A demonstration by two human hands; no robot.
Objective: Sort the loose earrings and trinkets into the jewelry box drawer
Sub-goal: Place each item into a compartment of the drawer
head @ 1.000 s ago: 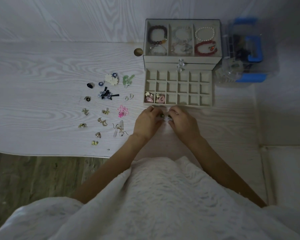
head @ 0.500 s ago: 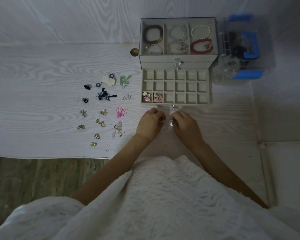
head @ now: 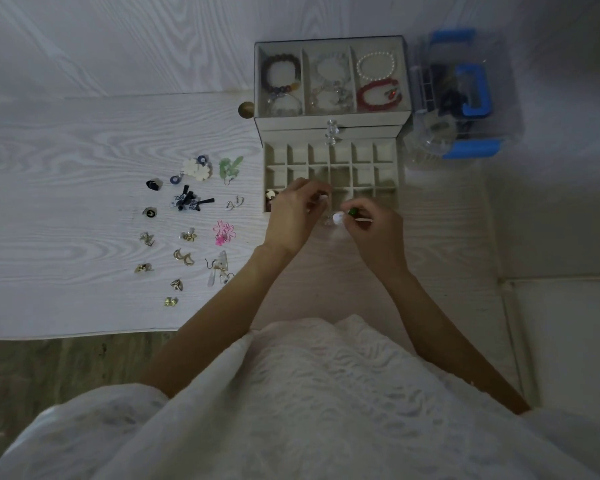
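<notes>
Fingertips of the right hand (head: 378,233) pinch a small green-and-white earring (head: 343,216) just before the drawer's near edge. Left hand (head: 293,220) has its fingers curled over the near row of the drawer (head: 331,157); whether they hold anything cannot be told. Leftward, loose earrings (head: 187,233) lie scattered on the white tabletop (head: 66,168). Behind, the jewelry box (head: 331,121) displays bracelets (head: 378,95).

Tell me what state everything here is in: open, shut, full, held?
Jewelry box drawer: pulled open, most compartments empty.
Top tray: uncovered, holds bracelets.
Left hand: over the drawer's front row, fingers curled; contents unclear.
Right hand: pinches a small green and white trinket.
Loose earrings: spread on the table, unsorted.
Clear blue-handled case: looks closed.
</notes>
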